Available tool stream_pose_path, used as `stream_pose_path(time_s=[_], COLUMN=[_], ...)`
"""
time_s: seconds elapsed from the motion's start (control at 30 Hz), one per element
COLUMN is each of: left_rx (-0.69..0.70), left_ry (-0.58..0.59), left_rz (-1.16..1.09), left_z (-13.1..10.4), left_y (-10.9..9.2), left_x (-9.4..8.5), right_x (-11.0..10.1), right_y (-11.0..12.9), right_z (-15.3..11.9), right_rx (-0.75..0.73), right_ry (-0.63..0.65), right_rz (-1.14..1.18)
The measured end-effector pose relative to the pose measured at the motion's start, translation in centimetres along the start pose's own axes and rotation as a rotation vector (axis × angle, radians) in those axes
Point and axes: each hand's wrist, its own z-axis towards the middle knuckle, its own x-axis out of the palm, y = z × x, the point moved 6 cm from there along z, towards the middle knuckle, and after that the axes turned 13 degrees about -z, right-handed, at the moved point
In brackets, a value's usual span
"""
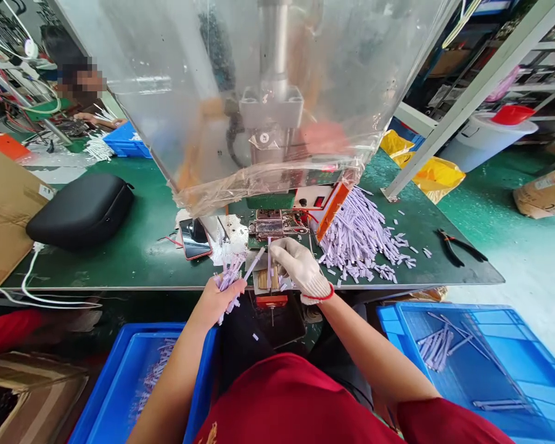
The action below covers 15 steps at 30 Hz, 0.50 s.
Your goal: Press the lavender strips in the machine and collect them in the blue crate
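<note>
My bare left hand is closed around a bundle of thin lilac plastic strips, with one strip sticking out toward the right. My right hand, in a white knit glove with a red-edged cuff, pinches the end of a single lilac strip that stands in line with the machine's front. Just beyond it is the metal die of a bench press. A clear plastic shield hangs over the press. Below my hands sits a small red part at the table edge.
Lilac pieces lie in a large pile right of the press. Pliers, a phone and a black case rest on the green table. Blue bins flank me. Another person sits at the far left.
</note>
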Motion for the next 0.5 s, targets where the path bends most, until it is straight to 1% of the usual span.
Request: stream_pose_path(time_s=[0.07,0.13,0.23,0.3,0.33,0.37,0.43,0.47,0.5], left_rx=[0.026,0.058,0.073,0.066,0.054,0.044,0.045,0.055,0.069], left_ry=[0.07,0.149,0.259,0.307,0.33,0.346,0.319,0.284,0.239], left_rz=[0.076,0.143,0.198,0.206,0.207,0.202,0.128,0.059,-0.014], left_z=[0.1,0.2,0.2,0.2,0.2,0.3,0.6,0.9,1.2], left_y=[-0.8,-1.6,-2.4,-2.6,-2.5,-2.3,-1.8,-1.6,-1.3], left_x=[0.8,1.8,3.0,3.3,3.1,2.8,1.7,1.0,0.3], right_x=[0.3,1.0,1.4,0.5,-0.7,-2.4,-7.5,-10.4,-13.0], right_y=[0.9,1.0,0.2,-0.8,-1.5,-2.3,-4.4,-5.3,-6.1], right_z=[-1.0,-1.9,-2.5,-2.6,-2.4,-2.2,-1.9,-1.8,-1.5], right_rx=[-0.062,-0.054,-0.02,0.003,0.022,0.04,0.061,0.059,0.05], right_ry=[0.077,0.116,0.048,-0.024,-0.087,-0.177,-0.412,-0.537,-0.599], right_rz=[0.036,0.106,0.182,0.252,0.31,0.374,0.445,0.412,0.306])
